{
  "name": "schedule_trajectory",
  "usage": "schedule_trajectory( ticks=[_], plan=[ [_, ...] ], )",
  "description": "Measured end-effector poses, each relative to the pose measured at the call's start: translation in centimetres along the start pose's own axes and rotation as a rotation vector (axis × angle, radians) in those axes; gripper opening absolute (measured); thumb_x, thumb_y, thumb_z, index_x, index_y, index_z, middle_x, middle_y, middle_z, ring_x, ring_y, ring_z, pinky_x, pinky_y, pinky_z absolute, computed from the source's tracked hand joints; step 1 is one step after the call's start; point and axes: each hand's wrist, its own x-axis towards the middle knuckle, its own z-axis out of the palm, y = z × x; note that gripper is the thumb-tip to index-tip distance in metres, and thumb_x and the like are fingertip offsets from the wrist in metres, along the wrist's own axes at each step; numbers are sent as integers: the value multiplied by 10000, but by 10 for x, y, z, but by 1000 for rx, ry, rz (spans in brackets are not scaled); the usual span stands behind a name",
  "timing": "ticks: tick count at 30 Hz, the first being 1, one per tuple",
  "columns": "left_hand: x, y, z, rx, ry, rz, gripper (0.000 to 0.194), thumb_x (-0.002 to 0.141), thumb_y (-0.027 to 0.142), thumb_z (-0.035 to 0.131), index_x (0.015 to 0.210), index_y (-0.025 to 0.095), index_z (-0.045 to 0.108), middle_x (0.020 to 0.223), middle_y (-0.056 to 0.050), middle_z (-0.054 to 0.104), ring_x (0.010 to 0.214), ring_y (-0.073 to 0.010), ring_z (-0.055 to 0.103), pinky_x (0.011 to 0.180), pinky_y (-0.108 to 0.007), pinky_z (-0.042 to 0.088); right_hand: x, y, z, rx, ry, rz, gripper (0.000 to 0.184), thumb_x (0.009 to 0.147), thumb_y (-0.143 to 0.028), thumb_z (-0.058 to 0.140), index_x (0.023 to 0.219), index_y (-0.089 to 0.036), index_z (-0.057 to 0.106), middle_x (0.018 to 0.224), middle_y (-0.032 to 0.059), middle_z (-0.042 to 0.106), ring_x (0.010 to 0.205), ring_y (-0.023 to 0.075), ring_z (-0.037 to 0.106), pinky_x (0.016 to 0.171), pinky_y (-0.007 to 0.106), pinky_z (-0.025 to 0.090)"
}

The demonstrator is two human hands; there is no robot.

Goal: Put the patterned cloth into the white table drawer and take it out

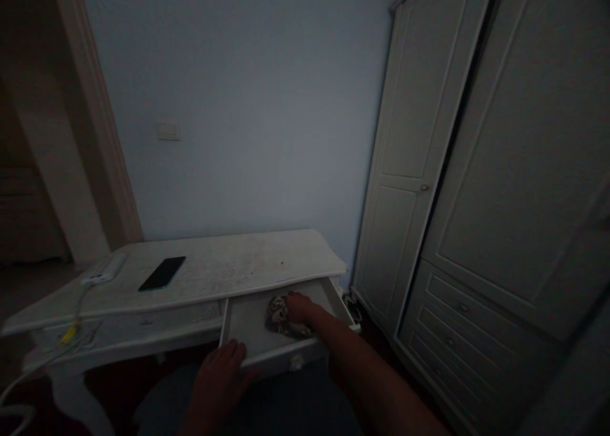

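Observation:
A white drawer is pulled out from the right side of the white table. My left hand grips the drawer's front left corner, its fingers curled over the rim and the thumb against the front. Inside the drawer, my right hand is closed on a crumpled patterned cloth in brown and pale tones. The cloth touches the drawer's bottom near the front panel. My right fingertips are partly hidden by the hand and the cloth. A round knob sticks out of the drawer's front.
A dark phone and a white power strip lie on the table's left part. A cable with a yellow piece hangs down there. To the right stands a white wardrobe; behind the table is a blue wall.

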Motion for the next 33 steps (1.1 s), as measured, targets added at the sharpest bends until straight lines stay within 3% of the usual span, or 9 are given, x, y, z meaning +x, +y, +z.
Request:
schedule_trajectory(
  ticks=[9, 23, 33],
  plan=[
    [2, 0, 5, 6, 5, -20, 415, 950, 506, 649, 1233, 212, 726, 1374, -149, 713, 1266, -331, 666, 1106, -459, 486, 0, -7, -1, 2, -10, -18, 498, 834, -390, 765, 1302, -227, 709, 1320, 163, 719, 1145, 346, 729, 906, 423, 604],
    [1, -1, 12, 0, 71, -2, 365, 938, 474, 688, 1214, 239, 728, 1346, -124, 728, 1247, -314, 674, 1094, -450, 491, -2, -21, -3, -4, -16, -94, 551, 792, -502, 826, 1270, -255, 711, 1268, 148, 737, 1079, 339, 748, 840, 387, 610],
    [0, 0, 6, 1, 77, -2, 365, 936, 469, 690, 1213, 236, 735, 1333, -126, 735, 1230, -318, 684, 1080, -445, 503, 4, -34, 1, -42, -77, -150, 583, 809, -499, 819, 1314, -239, 683, 1306, 184, 717, 1106, 368, 744, 850, 429, 620]
  ],
)
